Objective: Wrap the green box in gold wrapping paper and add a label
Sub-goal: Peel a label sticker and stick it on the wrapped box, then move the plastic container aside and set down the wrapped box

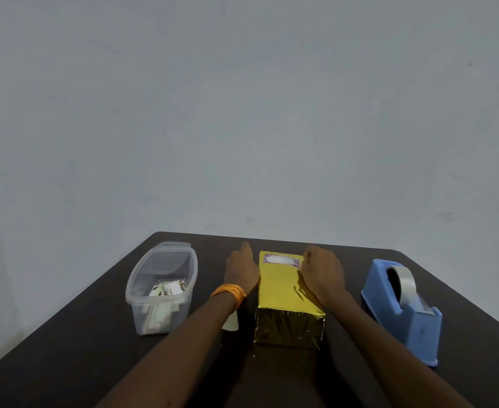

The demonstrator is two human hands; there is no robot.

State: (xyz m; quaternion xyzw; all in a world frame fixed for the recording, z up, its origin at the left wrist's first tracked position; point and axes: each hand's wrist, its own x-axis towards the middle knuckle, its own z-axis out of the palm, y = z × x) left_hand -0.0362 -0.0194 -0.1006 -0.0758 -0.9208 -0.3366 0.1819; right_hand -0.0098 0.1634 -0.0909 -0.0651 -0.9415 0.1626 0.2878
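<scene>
Step in hand: the box (286,293) appears fully covered in gold paper, and a label (282,259) already sits on its top face at the far end; judging from this, the task is at its close, with the label being pressed or checked.
Box position: it lies on the dark table (345,378) between the two hands, its long side running away from the person.
Left grip: the left hand (241,267) lies flat against the box's left side, fingers stretched forward and close together, pinching nothing.
Right grip: the right hand (322,270) rests on the box's top right edge, fingers curled inward just beside the label's right end; whether the fingertips pinch the label's corner or only press there cannot be told.
Left of the left grip: a clear plastic tub (160,290) with more printed cards inside.
Below the left wrist: a small white scrap (231,323), possibly label backing, though this is unsure.
Right of the right grip: a blue tape dispenser (404,310), well apart from the box.
Next move: probably smoothing the label flat, which calls for light, even pressure so the foil does not crease, and then letting go.
Writing: the label shows a purple border around a pale panel; no words can be read, and no brand is visible.
</scene>
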